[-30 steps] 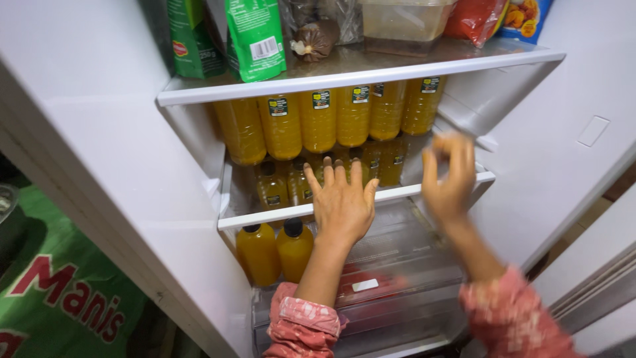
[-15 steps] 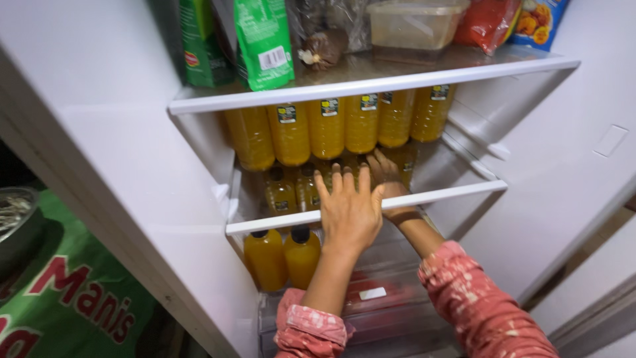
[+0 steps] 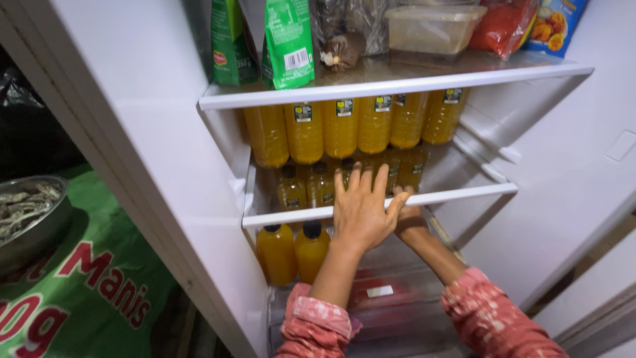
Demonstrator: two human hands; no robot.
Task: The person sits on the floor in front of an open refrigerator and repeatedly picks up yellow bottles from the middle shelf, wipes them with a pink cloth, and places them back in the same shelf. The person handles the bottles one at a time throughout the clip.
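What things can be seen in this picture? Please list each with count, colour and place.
orange bottles: many, count unclear, packed on the two middle fridge shelves
two lower bottles: 2, orange with black caps, under the lower shelf
green packets: 2, top shelf, left
clear food box: 1, pale, top shelf
red bag: 1, top shelf, right
clear drawer: 1, fridge bottom
metal bowl: 1, silver, far left
green sack: 1, red letters, lower left
left hand: fingers spread, over the lower shelf edge
right hand: mostly hidden behind the left hand
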